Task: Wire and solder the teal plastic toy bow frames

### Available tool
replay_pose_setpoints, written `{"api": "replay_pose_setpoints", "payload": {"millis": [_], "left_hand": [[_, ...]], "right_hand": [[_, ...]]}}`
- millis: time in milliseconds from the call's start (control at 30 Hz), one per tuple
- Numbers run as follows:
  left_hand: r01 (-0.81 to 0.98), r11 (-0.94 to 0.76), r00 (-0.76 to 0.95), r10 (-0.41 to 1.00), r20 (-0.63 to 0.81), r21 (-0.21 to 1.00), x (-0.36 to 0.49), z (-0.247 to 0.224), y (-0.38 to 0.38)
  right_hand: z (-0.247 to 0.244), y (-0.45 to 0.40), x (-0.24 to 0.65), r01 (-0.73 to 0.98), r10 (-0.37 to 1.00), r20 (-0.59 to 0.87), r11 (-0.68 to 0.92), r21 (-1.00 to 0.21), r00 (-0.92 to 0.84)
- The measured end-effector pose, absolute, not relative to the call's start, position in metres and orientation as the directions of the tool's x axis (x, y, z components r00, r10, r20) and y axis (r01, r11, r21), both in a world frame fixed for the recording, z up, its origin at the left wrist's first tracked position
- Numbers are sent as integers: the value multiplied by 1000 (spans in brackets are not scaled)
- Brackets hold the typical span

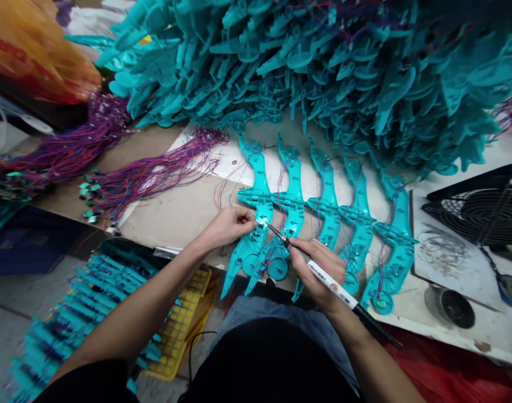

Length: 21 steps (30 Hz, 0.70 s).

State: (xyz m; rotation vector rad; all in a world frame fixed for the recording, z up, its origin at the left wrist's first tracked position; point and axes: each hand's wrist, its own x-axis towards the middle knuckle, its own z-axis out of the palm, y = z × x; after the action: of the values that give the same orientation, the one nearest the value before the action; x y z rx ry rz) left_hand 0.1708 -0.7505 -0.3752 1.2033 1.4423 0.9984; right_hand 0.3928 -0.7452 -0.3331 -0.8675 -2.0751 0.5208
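Observation:
My right hand (314,263) is closed around a white-and-black soldering iron (332,285), held like a pen. Its thin metal tip points left, at a small shiny spot on the leftmost teal plastic shell (259,174). Beside that spot, the fingers of my left hand (230,226) are pinched together against the shell; what lies between them is too small to make out. Several more teal shells (358,221) lie in a row to the right, with red, blue and purple wires running along them. Round teal discs (277,268) sit near their lower ends.
Teal shells (281,61) are heaped high at the back. Bundles of wires (155,173) lie on the left. A black fan (482,212), a board with wire scraps (442,252) and a round tin (436,302) stand right. Below left, a yellow crate (175,336) adjoins stacked teal parts.

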Motion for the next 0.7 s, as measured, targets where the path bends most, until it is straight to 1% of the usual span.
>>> {"api": "replay_pose_setpoints", "payload": {"millis": [167,367,600,700], "left_hand": [[213,171,-30,985,-168,962,171,-374,-750],[200,171,-41,985,-166,965,171,-374,-751],[177,170,-60,985,-161,969,172,-373,-751],[187,172,-62,985,-163,967,172,-373,-751]], "right_hand": [[-332,-744,391,374,725,501,680,-630,-472],[-324,-745,397,400,743,538,669,-627,-398],[-319,-749,403,475,745,556,665,-576,-369],[-319,-750,405,472,744,561,666,-578,-362]]}}
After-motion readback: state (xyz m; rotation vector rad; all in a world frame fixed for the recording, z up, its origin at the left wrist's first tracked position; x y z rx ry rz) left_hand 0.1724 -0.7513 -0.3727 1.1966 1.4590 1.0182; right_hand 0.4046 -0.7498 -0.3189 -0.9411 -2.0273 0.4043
